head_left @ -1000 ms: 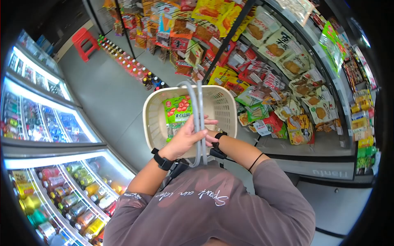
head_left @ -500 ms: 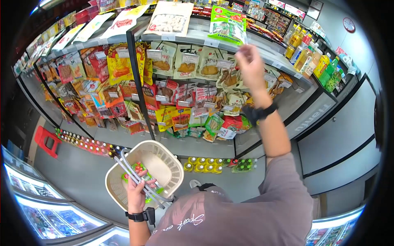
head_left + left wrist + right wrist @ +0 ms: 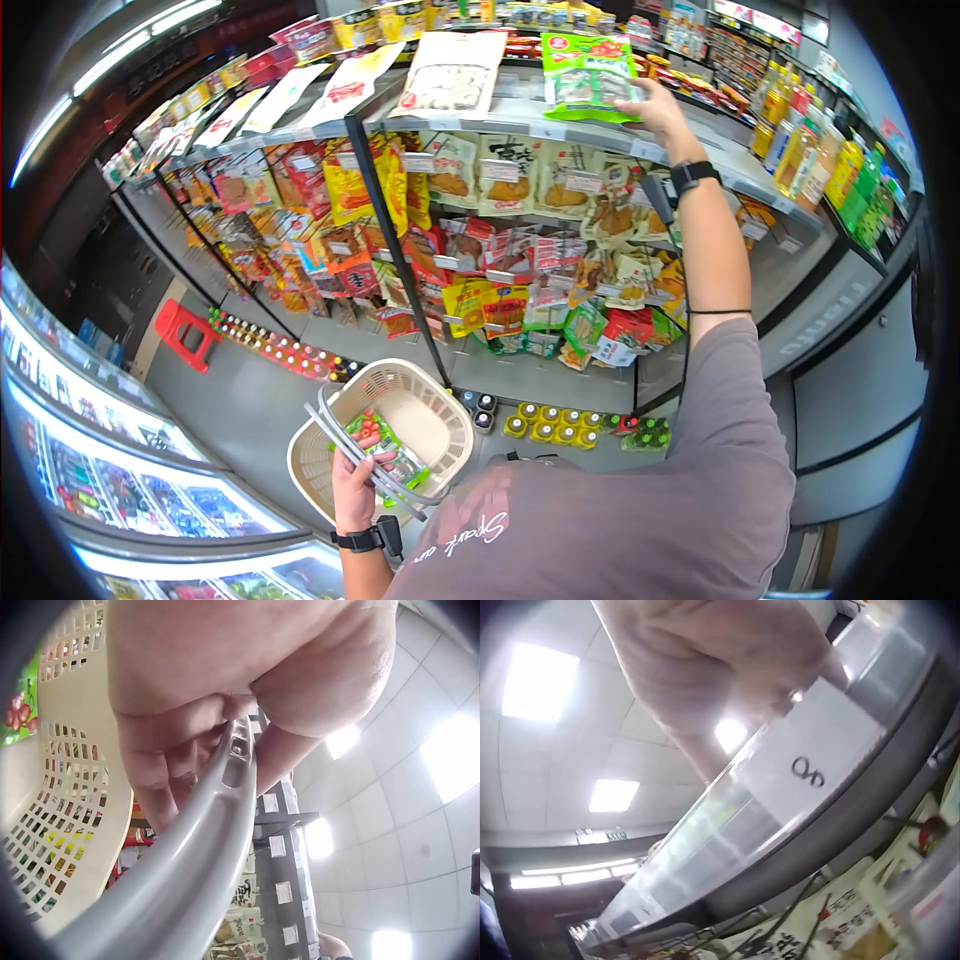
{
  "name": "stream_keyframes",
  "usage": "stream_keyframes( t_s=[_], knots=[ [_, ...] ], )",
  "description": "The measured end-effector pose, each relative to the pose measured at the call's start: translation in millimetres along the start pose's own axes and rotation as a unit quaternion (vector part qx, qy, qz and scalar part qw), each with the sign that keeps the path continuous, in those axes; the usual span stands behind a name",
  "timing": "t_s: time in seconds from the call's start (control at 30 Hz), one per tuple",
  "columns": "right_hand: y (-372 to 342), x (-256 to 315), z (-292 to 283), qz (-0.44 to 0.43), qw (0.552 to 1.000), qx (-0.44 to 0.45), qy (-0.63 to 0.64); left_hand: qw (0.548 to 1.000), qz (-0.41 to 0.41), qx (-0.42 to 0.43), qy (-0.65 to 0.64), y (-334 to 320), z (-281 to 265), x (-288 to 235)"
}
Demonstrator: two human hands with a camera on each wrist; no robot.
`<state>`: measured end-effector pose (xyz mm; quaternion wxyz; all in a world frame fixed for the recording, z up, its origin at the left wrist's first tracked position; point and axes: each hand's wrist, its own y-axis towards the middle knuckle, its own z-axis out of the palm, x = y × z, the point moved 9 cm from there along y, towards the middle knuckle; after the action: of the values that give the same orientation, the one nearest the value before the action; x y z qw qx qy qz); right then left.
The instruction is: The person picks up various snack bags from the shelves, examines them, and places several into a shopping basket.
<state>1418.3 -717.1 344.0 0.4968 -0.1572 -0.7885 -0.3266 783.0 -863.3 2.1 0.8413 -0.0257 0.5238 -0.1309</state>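
Note:
On the shelf top lies a green bag with red fruit printed on it (image 3: 590,75). My right hand (image 3: 660,115) is at its right edge, thumb and fingers at the corner. In the right wrist view, that hand (image 3: 727,660) reaches over the shelf's lip, its fingertips hidden. Low in the head view, my left hand (image 3: 355,485) grips the grey handles (image 3: 375,465) of a cream basket (image 3: 455,425). Another green bag (image 3: 400,460) lies inside the basket. Fingers curl round the handle (image 3: 187,847) in the left wrist view.
A white bag (image 3: 450,75) lies left of the green one. Snack packets (image 3: 505,185) hang below the shelf. Bottles (image 3: 795,150) stand at the right, more (image 3: 550,425) on the floor. A red stool (image 3: 187,335) and lit coolers (image 3: 130,440) are at the left.
My right hand has left the basket and risen to the green bag on the shelf. The left hand has moved left and down with the basket, gripping its handles. The view has turned toward the shelf.

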Motion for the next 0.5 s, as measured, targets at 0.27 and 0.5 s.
stream_keyframes(
  t_s=[0.27, 0.5],
  knots=[
    [-33, 58, -59, -0.219, 0.950, -0.219, -0.026, 1.000, -0.007, -0.025, -0.006, 6, -8, 7],
    [-210, 78, 68, -0.288, 0.955, 0.031, -0.062, 0.999, -0.011, 0.025, -0.025, 21, -2, 10]
  ],
)
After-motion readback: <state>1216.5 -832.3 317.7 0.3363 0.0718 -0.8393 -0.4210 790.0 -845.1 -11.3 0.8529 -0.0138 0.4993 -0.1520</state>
